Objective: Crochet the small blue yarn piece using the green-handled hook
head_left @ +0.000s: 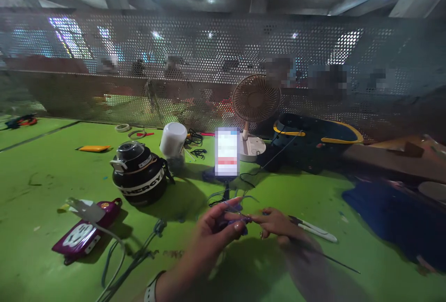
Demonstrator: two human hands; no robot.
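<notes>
My left hand (218, 230) is closed around a small purple-blue piece of yarn work (232, 218), pinching it between thumb and fingers. My right hand (273, 225) is bent close beside it, its fingertips meeting the piece's right edge. From under the right palm a thin dark needle-like rod (339, 263) sticks out to the lower right; the fingers hide its other end. Pale blue yarn strands (249, 196) loop above the left fingers. Just behind the hands, a lit phone (227, 153) with a blurred screen stands upright on a stand.
A white-handled tool (322, 233) lies right of my right hand. To the left are a black bottle (139, 179), a purple power strip (85, 234) with cables, and a white container (174, 139). A fan (256, 100), dark basket (313, 153) and blue cloth (393, 218) occupy the back and right.
</notes>
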